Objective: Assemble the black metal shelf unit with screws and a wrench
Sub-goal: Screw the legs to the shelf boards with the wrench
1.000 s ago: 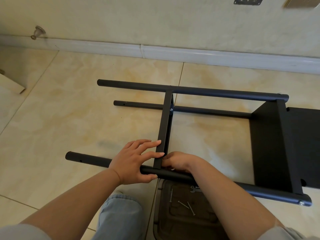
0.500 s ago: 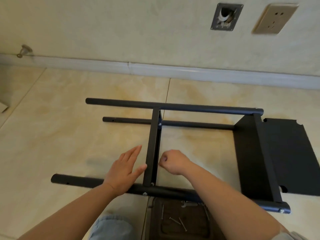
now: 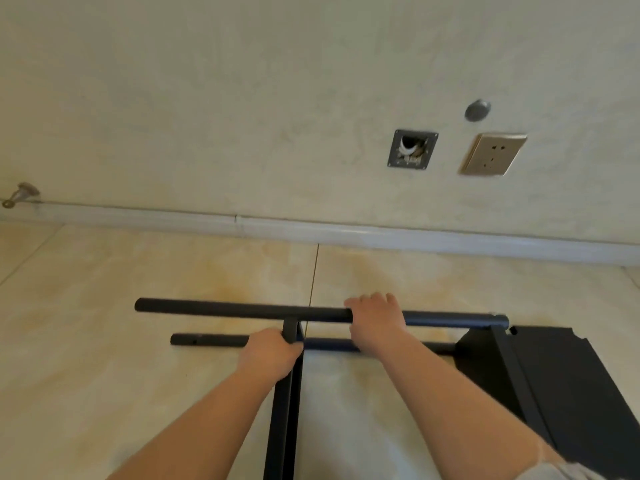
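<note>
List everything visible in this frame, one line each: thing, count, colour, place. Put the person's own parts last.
upper tube: 1, black, lying across the floor, far side of the frame.
lower tube: 1, black, parallel, just nearer than the upper tube.
crossbar: 1, black, running from the upper tube toward the camera.
shelf panel: 1, black, at the tubes' right end.
loose panel: 1, black, flat on the floor, far right.
wall socket: 1, beige, on the wall.
open wall box: 1, grey, left of the socket.
round cap: 1, grey, above the socket.
door stop: 1, metal, at the skirting, far left.
left hand: grips the crossbar's top.
right hand: grips the upper tube.
</note>
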Demonstrator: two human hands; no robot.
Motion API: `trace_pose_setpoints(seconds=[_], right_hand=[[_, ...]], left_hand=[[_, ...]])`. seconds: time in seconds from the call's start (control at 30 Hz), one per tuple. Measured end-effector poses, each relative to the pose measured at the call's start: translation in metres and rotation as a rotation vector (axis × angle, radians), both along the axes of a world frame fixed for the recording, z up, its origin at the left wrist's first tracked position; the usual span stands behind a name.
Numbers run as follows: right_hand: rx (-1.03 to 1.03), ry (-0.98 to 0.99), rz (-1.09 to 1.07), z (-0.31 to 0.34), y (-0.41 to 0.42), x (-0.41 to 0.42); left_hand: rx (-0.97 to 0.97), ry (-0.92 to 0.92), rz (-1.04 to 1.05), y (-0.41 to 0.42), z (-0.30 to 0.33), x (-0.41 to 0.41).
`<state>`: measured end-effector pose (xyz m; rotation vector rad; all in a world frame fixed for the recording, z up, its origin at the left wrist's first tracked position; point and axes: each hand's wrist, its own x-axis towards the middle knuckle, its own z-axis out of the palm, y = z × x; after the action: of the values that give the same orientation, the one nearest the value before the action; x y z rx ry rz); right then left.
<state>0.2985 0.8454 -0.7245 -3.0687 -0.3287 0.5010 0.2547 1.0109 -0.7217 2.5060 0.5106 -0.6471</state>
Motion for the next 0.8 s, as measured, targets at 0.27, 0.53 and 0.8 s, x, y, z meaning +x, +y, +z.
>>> trace_pose_setpoints(seconds=[0.27, 0.53, 0.8], right_hand=[[0.151, -0.008, -0.02, -0.004, -0.006, -0.005], [0.203, -0.212, -0.007, 0.054, -0.01, 0.006], [0.305, -0.37, -0.058, 0.103, -0.007, -0.018]], left_hand=[[0.052, -0.038, 0.013, -0.005, 0.006, 0.001], [-0.042, -0.306, 0.097, -0.004, 0.049, 0.006], [-0.274, -0.57, 0.292, -0.015, 0.074, -0.019]])
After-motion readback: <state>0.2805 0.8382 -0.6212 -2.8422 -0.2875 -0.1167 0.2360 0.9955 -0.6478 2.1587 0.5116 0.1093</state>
